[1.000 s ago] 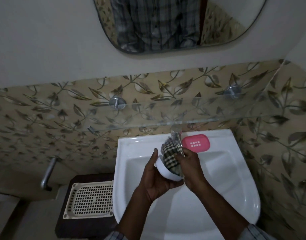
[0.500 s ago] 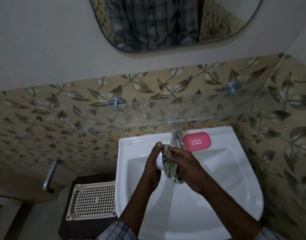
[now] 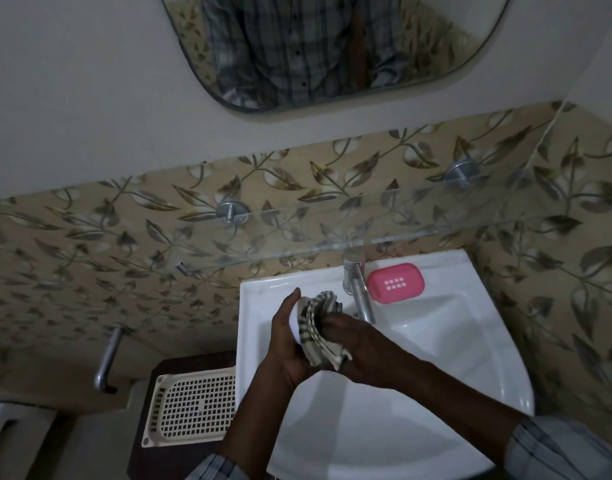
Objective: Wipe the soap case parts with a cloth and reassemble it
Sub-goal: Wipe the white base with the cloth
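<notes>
So I'm watching the white case part (image 3: pixel 295 320) getting wiped over the sink (image 3: pixel 470 341). The left hand (image 3: pixel 287 348) is cupping it, now turned nearly edge-on versus a second ago when its open side was facing up. The right hand (image 3: pixel 353 344) is bunching the checked cloth (image 3: pixel 320 327) hard against it, so it's looking like the wipe is working around the shell. The pink part (image 3: pixel 396 282) is sitting by the tap (image 3: pixel 358 289), still waiting for reassembly.
</notes>
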